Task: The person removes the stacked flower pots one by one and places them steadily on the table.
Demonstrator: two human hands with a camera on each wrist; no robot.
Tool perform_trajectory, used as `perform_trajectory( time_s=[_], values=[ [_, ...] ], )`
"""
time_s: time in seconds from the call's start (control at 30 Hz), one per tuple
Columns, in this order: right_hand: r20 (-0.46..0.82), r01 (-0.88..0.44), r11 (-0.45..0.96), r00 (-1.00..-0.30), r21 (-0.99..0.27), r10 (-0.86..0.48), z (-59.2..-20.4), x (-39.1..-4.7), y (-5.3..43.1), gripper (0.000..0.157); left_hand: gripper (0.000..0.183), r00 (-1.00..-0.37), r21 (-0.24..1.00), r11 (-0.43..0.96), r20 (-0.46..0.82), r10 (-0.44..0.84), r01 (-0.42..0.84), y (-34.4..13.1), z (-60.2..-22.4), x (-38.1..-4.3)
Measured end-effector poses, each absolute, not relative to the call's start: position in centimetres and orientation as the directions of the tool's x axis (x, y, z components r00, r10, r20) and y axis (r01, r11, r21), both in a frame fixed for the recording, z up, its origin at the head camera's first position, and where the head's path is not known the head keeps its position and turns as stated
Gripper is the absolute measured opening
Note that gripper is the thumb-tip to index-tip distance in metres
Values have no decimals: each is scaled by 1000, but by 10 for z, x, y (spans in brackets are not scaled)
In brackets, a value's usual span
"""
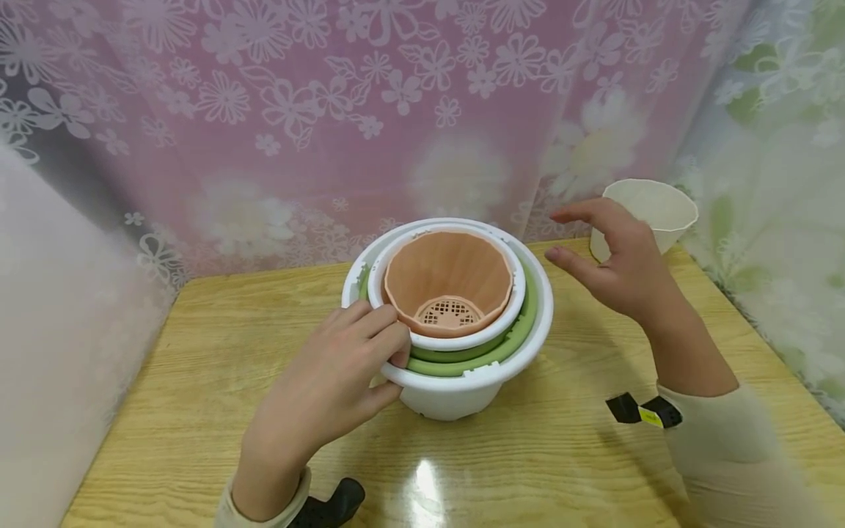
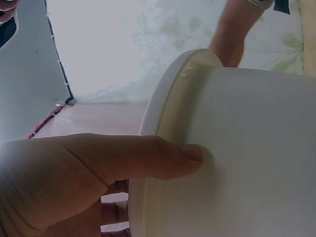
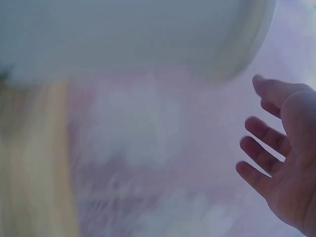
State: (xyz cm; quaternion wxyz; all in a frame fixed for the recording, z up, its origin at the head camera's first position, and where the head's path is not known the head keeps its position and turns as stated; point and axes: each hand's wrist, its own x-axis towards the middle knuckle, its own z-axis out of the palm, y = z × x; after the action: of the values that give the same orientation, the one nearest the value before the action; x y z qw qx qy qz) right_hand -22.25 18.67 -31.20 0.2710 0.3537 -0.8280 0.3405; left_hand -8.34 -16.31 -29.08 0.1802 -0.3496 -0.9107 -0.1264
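Several plastic flower pots sit nested together on the table in the head view. The outermost is a wide white pot [image 1: 452, 400], then a green pot [image 1: 455, 366], a smaller white pot [image 1: 455, 342] and a terracotta-coloured pot [image 1: 449, 264] with a grid of holes in its bottom. My left hand [image 1: 326, 374] grips the outer rim at the near left; in the left wrist view the thumb [image 2: 163, 158] presses the outside wall below the rim. To the right of the stack, my right hand [image 1: 627, 268] hovers with nothing in it, thumb and fingers apart.
A cream pot [image 1: 683, 213] stands at the table's back right corner, partly behind the right hand. The wooden table [image 1: 218, 352] meets a pink floral curtain [image 1: 370, 176] at the back and pale curtains at both sides.
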Motion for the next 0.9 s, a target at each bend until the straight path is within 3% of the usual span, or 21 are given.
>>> perform_trajectory(
  time_s=[0.1,0.2,0.4,0.9],
  values=[
    [737,-868,366,-484,-336,-471,-298,-204,164,42,31,-692,105,724,415,591,681,-163,-290,-84],
    [755,-919,254,-392,-300,-526,-289,-187,146,48,31,-695,104,726,408,592,680,-163,-290,-84],
    [741,-956,149,-290,-252,-606,-278,-164,124,40,31,-697,105,727,406,592,679,-163,-291,-86],
    [630,-954,206,-297,-215,-717,-290,-153,108,25,32,-702,98,732,393,594,674,-163,-290,-85]
  ],
)
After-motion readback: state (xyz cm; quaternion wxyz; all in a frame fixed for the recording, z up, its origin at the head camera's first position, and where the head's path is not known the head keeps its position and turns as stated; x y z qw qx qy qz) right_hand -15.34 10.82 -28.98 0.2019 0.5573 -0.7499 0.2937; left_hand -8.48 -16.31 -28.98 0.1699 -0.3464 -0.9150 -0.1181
